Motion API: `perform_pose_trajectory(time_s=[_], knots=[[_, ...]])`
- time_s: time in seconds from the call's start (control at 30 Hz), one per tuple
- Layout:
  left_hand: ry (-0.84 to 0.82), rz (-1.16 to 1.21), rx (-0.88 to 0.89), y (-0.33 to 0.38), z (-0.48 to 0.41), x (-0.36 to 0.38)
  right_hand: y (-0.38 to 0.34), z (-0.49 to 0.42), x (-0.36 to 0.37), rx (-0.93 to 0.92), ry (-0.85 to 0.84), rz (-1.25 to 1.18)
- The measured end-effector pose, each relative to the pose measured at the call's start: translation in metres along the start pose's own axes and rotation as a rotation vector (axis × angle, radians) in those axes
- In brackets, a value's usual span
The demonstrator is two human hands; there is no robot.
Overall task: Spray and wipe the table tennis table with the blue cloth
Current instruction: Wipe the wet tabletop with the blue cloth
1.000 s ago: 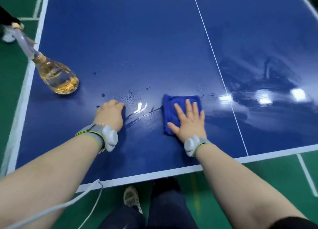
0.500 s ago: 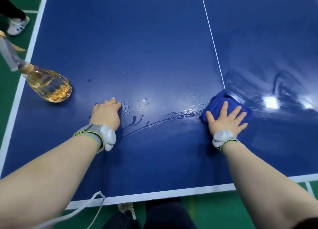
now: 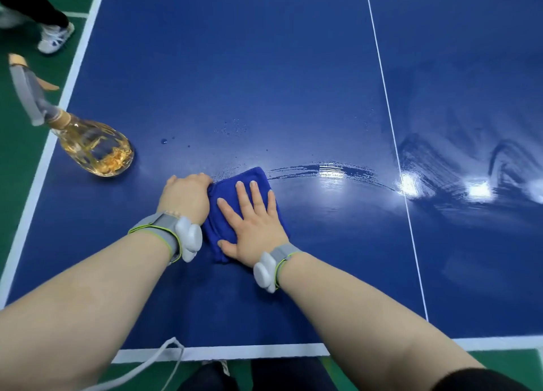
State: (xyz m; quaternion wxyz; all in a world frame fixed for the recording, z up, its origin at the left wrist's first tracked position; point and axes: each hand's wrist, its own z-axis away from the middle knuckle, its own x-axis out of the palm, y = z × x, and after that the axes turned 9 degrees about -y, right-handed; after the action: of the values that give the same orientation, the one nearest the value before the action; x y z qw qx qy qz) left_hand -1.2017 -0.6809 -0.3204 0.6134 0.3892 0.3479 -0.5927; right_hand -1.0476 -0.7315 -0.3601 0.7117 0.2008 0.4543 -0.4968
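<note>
At the worktop's [image 3: 264, 82] near edge, the right hand [image 3: 255, 223] lay flat, fingers spread, pressing the blue cloth [image 3: 214, 226]. The left hand [image 3: 185, 198], curled at its nine o'clock, touched the cloth's edge; whether it gripped was unclear. Even palm pressure and overlapping passes should clear the droplets [image 3: 232, 127] at twelve o'clock.

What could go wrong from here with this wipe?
1. The left hand sits against the edge of the blue cloth, which the right hand presses flat. A stroke to the left would likely bunch the cloth against it.
2. The spray bottle stands near the left edge of the table. A wide sweep might knock it off.
3. The droplets beyond the cloth could be missed.
</note>
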Motion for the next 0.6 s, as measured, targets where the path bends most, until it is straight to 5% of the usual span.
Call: perform_pose_trajectory(time_s=[0.13, 0.43, 0.6], knots=[[-0.008, 0.019, -0.040, 0.002, -0.008, -0.011, 0.045, 0.003, -0.006, 0.065, 0.062, -0.053], [0.015, -0.033, -0.088, 0.013, -0.030, -0.012, 0.228, 0.075, -0.002, 0.916, 0.175, -0.348], [-0.081, -0.029, -0.082, 0.021, -0.051, -0.019, 0.259, 0.076, -0.010, 1.113, 0.132, -0.458]])
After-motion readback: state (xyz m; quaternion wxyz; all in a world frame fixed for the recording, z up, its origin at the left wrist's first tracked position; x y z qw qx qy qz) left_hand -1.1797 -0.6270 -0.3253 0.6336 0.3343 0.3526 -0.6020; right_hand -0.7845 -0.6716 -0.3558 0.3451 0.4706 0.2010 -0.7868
